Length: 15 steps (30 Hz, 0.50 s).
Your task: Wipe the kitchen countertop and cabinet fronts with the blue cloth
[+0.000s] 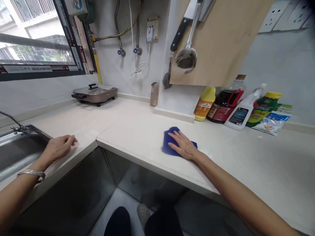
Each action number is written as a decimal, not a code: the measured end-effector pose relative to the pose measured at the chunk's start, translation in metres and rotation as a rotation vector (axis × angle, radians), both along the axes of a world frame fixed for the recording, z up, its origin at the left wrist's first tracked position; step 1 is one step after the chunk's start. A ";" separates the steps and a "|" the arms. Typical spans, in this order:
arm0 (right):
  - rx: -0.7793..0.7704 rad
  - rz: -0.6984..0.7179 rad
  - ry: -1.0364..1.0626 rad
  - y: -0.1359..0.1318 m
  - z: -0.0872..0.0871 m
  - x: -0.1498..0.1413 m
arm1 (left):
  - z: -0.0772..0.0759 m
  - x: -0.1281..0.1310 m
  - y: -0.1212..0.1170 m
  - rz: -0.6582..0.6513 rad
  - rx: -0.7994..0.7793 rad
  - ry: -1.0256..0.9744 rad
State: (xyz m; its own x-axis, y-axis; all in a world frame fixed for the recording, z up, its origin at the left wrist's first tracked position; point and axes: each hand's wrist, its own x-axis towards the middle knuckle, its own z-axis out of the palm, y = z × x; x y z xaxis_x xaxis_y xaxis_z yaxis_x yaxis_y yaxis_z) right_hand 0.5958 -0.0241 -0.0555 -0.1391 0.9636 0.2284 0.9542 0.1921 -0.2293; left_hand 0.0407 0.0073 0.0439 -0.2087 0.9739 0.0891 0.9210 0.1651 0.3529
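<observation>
My right hand [183, 146] lies flat on a blue cloth [168, 149], pressing it against the white countertop [133, 126]. Its fingers are stretched out and spread over the cloth, whose edges show around them. On the left, my left hand [60, 146] rests at the counter's edge beside the steel sink [22, 159]. The fingers of that hand are curled in, with nothing visible in them. A silver bracelet [31, 172] circles the left wrist.
An electric pan [95, 95] stands in the back corner, and a pinkish-brown bottle [154, 94] by the wall ledge. Along the right wall are a yellow bottle [204, 104], a dark jug [221, 106], a white spray bottle [238, 114] and bags. A ladle [187, 57] hangs above.
</observation>
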 end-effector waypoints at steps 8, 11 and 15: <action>-0.077 -0.136 -0.154 0.005 0.014 -0.012 | -0.032 -0.032 0.013 0.077 -0.086 0.063; -0.021 -0.179 -0.157 0.003 0.009 -0.016 | -0.036 -0.037 0.014 0.079 -0.096 0.052; -0.005 -0.117 -0.138 0.001 -0.002 0.004 | -0.036 -0.044 0.008 0.005 -0.064 -0.046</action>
State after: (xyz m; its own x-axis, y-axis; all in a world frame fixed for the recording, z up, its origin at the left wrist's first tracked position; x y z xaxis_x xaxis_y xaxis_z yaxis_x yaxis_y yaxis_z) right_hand 0.5993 -0.0233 -0.0579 -0.0558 0.9761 0.2099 0.9924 0.0773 -0.0957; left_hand -0.0038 0.0154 0.0077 -0.2163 0.9762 0.0172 0.9029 0.1933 0.3839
